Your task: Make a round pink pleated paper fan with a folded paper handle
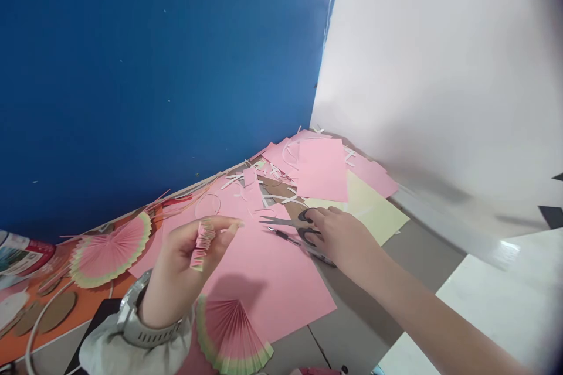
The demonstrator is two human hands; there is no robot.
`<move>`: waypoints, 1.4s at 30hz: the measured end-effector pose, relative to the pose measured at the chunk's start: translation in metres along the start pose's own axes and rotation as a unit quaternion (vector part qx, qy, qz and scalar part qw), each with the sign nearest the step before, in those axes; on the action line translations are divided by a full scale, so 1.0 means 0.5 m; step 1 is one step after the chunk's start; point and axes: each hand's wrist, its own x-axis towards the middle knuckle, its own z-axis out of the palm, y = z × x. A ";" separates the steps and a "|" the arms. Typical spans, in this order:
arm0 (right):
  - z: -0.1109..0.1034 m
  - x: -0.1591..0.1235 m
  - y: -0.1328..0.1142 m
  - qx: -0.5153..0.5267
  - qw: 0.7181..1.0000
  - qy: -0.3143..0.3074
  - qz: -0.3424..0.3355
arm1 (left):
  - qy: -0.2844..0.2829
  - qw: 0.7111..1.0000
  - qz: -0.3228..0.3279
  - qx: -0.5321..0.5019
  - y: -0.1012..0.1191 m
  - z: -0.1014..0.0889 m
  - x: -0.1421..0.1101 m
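My left hand (189, 258), with a watch at its wrist, holds a narrow accordion-folded strip of pink paper (204, 244) with a pale green end. Its thumb and forefinger are pinched together. To the right, my right hand (336, 234) has its fingers at the dark handles of a pair of scissors (288, 221). The blades point left over pink paper, slightly apart. A pen (284, 235) lies just below the blades. One pleated paper fan (233, 334), pink with a green rim, is below my left hand. Another pleated fan (112, 249) lies to the left.
Large pink sheets (281, 287) cover the grey table, with a pale yellow sheet (378, 205) and a pink rectangle (323, 170) behind. Thin paper scraps (275, 173) litter the back. A blue panel (176, 70) and a white panel (440, 70) stand behind. Cardboard ovals (57, 312) lie left.
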 end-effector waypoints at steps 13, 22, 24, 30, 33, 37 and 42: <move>0.037 0.048 0.010 0.075 0.997 0.016 0.029 | -0.053 0.982 -0.164 -0.082 0.019 0.019 0.006; -0.025 0.019 -0.098 0.475 0.859 0.149 -0.121 | -0.168 0.977 -0.105 -0.074 0.017 0.043 0.005; -0.019 0.023 -0.098 0.497 0.846 0.151 -0.124 | -0.174 0.976 -0.102 -0.085 0.021 0.044 0.005; -0.020 0.015 -0.098 0.466 0.868 0.140 -0.103 | -0.196 0.970 -0.113 -0.091 0.032 0.045 0.009; -0.014 0.000 -0.099 0.434 0.882 0.156 -0.093 | -0.202 0.969 -0.111 -0.087 0.030 0.050 0.008; 0.001 -0.016 -0.071 0.418 0.883 0.206 -0.050 | -0.166 0.969 -0.136 -0.118 0.019 0.050 0.011; -0.012 -0.028 0.025 0.380 0.891 0.236 0.076 | -0.136 0.958 -0.168 -0.191 0.005 0.029 0.016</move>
